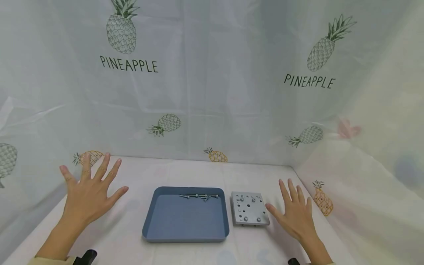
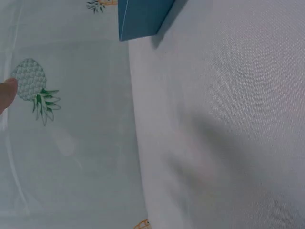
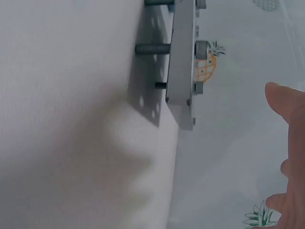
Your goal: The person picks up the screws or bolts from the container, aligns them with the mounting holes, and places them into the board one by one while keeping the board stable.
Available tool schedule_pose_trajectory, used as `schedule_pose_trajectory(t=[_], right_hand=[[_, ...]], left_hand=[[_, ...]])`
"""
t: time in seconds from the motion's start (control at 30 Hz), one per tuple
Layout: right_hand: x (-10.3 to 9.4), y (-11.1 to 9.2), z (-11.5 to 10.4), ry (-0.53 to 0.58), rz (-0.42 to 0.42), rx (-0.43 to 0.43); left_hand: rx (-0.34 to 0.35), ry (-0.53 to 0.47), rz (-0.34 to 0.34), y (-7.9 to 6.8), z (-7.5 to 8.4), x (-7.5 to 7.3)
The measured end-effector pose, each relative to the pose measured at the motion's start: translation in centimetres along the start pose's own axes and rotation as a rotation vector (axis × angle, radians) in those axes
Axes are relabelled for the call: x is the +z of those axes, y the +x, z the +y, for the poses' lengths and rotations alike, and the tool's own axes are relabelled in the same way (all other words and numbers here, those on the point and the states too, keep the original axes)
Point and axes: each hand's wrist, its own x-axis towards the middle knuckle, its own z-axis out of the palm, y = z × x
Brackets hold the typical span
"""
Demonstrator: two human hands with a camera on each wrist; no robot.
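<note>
A blue-grey tray (image 1: 185, 224) rests in the middle of the table, with several screws (image 1: 200, 196) lying near its far edge. Just right of it stands a silver metal plate (image 1: 249, 211) with drilled holes and several bolts in it. In the right wrist view the plate (image 3: 182, 62) is seen edge-on, bolt shanks (image 3: 152, 49) sticking out beneath it. My left hand (image 1: 88, 193) is held spread to the left of the tray, holding nothing. To the right of the plate my right hand (image 1: 294, 213) is spread too, its thumb overlapping the plate's edge in the head view.
A white cloth (image 1: 132, 173) covers the table. Behind and beside it hangs a pale curtain (image 1: 225, 92) printed with pineapples. Dark wrist straps (image 1: 87, 257) show at the bottom of the head view.
</note>
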Motion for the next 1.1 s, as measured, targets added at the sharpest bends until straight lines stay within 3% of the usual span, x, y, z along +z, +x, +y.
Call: schedule_pose_trajectory(t=[0.47, 0.93, 1.1], right_hand=[[0.0, -0.3, -1.2, 0.17, -0.082, 0.103], [0.6, -1.2, -2.2, 0.478, -0.179, 0.185], [0.9, -1.6, -2.5, 0.581, -0.264, 0.27]], left_hand=[[0.043, -0.025, -0.002, 1.2, 1.8, 0.6], [0.112, -0.109, -0.027, 3.0, 5.8, 1.0], [0.117, -0.163, -0.067, 3.9, 7.6, 1.4]])
